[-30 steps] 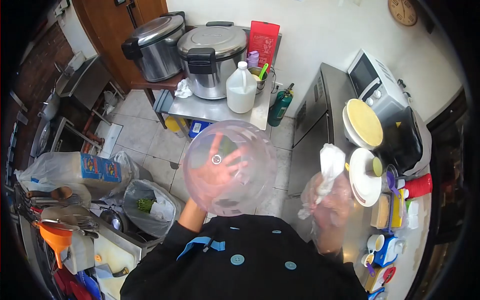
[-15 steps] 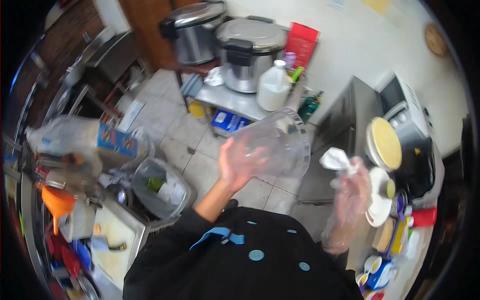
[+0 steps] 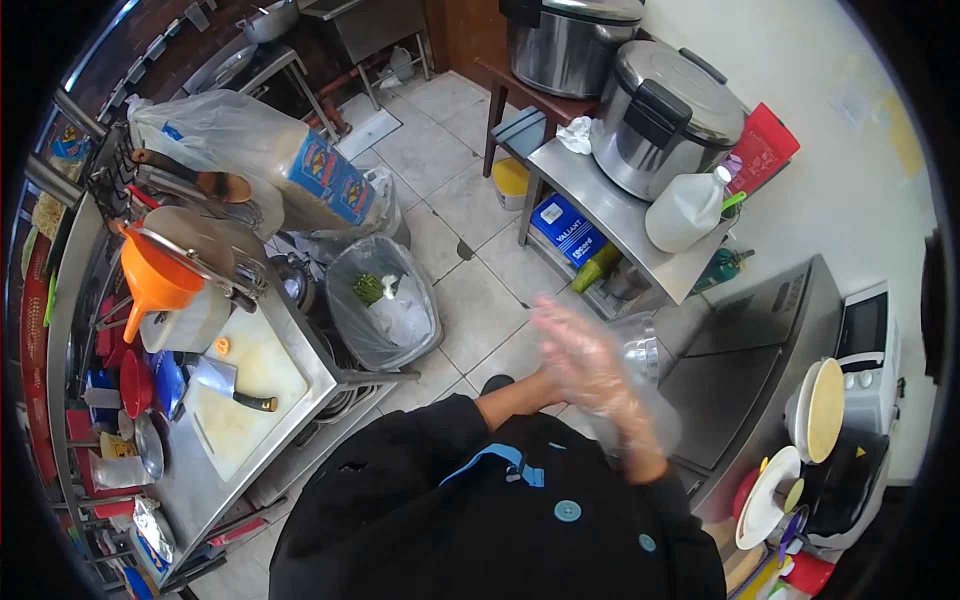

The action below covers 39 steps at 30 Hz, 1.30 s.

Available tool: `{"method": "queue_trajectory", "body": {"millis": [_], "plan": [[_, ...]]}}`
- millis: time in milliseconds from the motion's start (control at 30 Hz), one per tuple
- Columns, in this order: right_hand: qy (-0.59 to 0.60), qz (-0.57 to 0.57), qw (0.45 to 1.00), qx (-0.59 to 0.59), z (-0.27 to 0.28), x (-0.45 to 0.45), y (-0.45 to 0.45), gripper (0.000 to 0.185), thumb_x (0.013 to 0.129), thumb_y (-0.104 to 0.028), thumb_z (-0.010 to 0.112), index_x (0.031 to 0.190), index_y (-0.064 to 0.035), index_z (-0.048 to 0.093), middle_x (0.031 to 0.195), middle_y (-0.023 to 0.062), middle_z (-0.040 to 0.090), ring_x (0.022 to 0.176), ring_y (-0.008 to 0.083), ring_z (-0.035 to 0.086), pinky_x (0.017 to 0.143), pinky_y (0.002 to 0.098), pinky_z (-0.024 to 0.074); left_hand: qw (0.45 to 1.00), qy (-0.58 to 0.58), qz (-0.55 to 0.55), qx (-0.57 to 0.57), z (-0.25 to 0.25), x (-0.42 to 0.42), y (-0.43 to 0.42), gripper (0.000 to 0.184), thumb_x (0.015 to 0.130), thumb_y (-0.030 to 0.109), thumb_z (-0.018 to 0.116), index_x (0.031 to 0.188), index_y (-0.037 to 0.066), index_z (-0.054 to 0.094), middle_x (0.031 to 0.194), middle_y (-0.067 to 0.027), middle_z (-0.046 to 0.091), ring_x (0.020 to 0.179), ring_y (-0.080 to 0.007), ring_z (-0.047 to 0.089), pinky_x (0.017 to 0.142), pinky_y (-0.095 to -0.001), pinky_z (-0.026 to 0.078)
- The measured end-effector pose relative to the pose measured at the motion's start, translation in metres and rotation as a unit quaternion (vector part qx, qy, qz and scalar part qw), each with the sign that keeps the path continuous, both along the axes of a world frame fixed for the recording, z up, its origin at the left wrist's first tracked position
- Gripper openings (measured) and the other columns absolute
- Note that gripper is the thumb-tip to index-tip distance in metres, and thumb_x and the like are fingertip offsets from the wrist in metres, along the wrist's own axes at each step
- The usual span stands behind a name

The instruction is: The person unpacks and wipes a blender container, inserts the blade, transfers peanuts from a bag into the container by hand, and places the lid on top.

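Note:
My right hand (image 3: 590, 365), in a clear plastic glove, reaches across my front with fingers stretched toward the bin, blurred and holding nothing I can see. Behind it, my left forearm (image 3: 520, 400) extends to the right, and the left hand is mostly hidden. A clear plastic container (image 3: 645, 345) is held up at that hand, partly covered by the right hand and arm. The lined grey bin (image 3: 432, 345) stands ahead to the left. Inside are green scraps (image 3: 368, 289) and white crumpled paper (image 3: 405, 318), with a small white piece (image 3: 389, 284) near the greens.
On the left, a steel table (image 3: 300, 420) carries a cutting board (image 3: 245, 440), a cleaver (image 3: 218, 380) and an orange funnel (image 3: 155, 275). Large steel cookers (image 3: 650, 130) and a white jug (image 3: 685, 212) stand ahead. A steel cabinet (image 3: 740, 360) and a microwave (image 3: 870, 340) are at right.
My right hand has swung left across my body, and the white crumpled paper has left it. The container has shifted right and lower. The view has turned left.

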State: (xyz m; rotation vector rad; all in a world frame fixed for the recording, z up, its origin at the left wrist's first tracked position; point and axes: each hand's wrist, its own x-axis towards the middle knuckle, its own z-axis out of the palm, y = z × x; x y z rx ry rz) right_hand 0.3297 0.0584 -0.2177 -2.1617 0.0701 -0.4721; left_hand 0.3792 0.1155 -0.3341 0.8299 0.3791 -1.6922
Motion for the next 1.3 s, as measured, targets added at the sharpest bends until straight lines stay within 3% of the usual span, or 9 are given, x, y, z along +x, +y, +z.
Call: {"method": "queue_trajectory", "body": {"millis": [267, 367, 467, 600, 767, 933, 1033, 1233, 1300], "plan": [[-0.059, -0.607, 0.793, -0.019, 0.021, -0.182, -0.025, 0.039, 0.085, -0.02, 0.067, 0.12, -0.0054, 0.057, 0.129, 0.0112, 0.052, 0.117, 0.0214, 0.051, 0.091, 0.0338, 0.0439, 0.983, 0.062, -0.15, -0.088, 0.027, -0.021, -0.046, 0.078, 0.074, 0.07, 0.048, 0.133, 0.019, 0.04, 0.134, -0.0114, 0.039, 0.119, -0.0333, 0.041, 0.089, -0.0539, 0.037], [-0.006, -0.627, 0.768, 0.127, 0.031, -0.238, 0.03, 0.05, 0.079, -0.024, 0.074, 0.122, -0.0058, 0.055, 0.127, 0.0098, 0.053, 0.116, 0.0212, 0.051, 0.088, 0.0334, 0.0452, 0.941, 0.144, -0.291, -0.094, 0.038, -0.064, -0.073, 0.08, 0.075, 0.072, 0.046, 0.136, 0.021, 0.037, 0.139, -0.0157, 0.037, 0.128, -0.038, 0.036, 0.091, -0.0569, 0.036], [-0.029, -0.625, 0.732, 0.27, 0.046, -0.276, 0.081, 0.047, 0.073, -0.02, 0.08, 0.112, -0.0053, 0.06, 0.127, 0.0083, 0.053, 0.116, 0.0218, 0.053, 0.089, 0.0331, 0.0456, 0.84, 0.113, -0.487, -0.21, 0.084, -0.129, -0.096, 0.08, 0.076, 0.073, 0.044, 0.138, 0.023, 0.035, 0.14, -0.0184, 0.038, 0.128, -0.0406, 0.037, 0.092, -0.058, 0.035], [-0.095, -0.737, 0.665, 0.071, 0.029, -0.346, 0.131, 0.039, 0.063, -0.013, 0.085, 0.095, -0.0048, 0.064, 0.127, 0.0123, 0.054, 0.115, 0.0239, 0.054, 0.091, 0.0353, 0.0455, 0.738, 0.142, -0.617, -0.232, 0.116, -0.23, -0.11, 0.079, 0.084, 0.068, 0.037, 0.145, 0.019, 0.026, 0.138, -0.0196, 0.042, 0.126, -0.0406, 0.04, 0.097, -0.0644, 0.032], [-0.394, -0.748, 0.528, 0.083, 0.021, -0.451, 0.193, 0.039, 0.054, -0.012, 0.089, 0.081, -0.006, 0.062, 0.124, 0.0223, 0.055, 0.116, 0.034, 0.053, 0.093, 0.0431, 0.0471, 0.508, 0.041, -0.737, -0.444, 0.152, -0.387, -0.137, 0.068, 0.093, 0.056, 0.036, 0.142, 0.009, 0.033, 0.137, -0.0134, 0.044, 0.119, -0.0272, 0.049, 0.095, -0.0483, 0.043], [-0.481, -0.711, 0.511, 0.046, 0.012, -0.544, 0.248, 0.035, 0.062, -0.01, 0.085, 0.09, -0.0082, 0.064, 0.126, 0.0243, 0.049, 0.116, 0.0415, 0.052, 0.087, 0.0492, 0.0501, 0.475, -0.176, -0.607, -0.612, 0.193, -0.591, -0.174, 0.032, 0.089, 0.026, 0.062, 0.112, 0.004, 0.06, 0.099, -0.0027, 0.063, 0.084, -0.0108, 0.059, 0.07, -0.0245, 0.049], [-0.516, -0.704, 0.486, 0.033, 0.008, -0.579, 0.261, 0.038, 0.06, -0.009, 0.085, 0.091, -0.0077, 0.063, 0.126, 0.0257, 0.049, 0.114, 0.0432, 0.052, 0.086, 0.0504, 0.0502, 0.346, -0.326, -0.386, -0.791, 0.177, -0.716, -0.197, 0.016, 0.081, 0.009, 0.065, 0.095, 0.001, 0.067, 0.08, -0.0075, 0.068, 0.072, -0.0126, 0.064, 0.067, -0.0255, 0.051], [-0.549, -0.703, 0.451, 0.045, -0.004, -0.616, 0.257, 0.042, 0.057, -0.008, 0.087, 0.092, -0.0068, 0.063, 0.125, 0.0285, 0.049, 0.11, 0.0466, 0.053, 0.085, 0.0528, 0.0504, 0.221, -0.473, -0.321, -0.79, 0.129, -0.867, -0.202, 0.019, 0.071, 0.017, 0.072, 0.085, 0.003, 0.07, 0.078, -0.0136, 0.068, 0.074, -0.0253, 0.067, 0.071, -0.0354, 0.053], [-0.557, -0.697, 0.449, 0.044, -0.009, -0.622, 0.254, 0.044, 0.055, -0.007, 0.087, 0.092, -0.0064, 0.063, 0.125, 0.0294, 0.048, 0.109, 0.0477, 0.054, 0.084, 0.0537, 0.0505, 0.101, -0.58, -0.227, -0.776, 0.124, -0.878, -0.193, 0.022, 0.067, 0.021, 0.076, 0.078, 0.004, 0.07, 0.08, -0.0155, 0.066, 0.077, -0.0289, 0.065, 0.074, -0.0382, 0.053]]}}
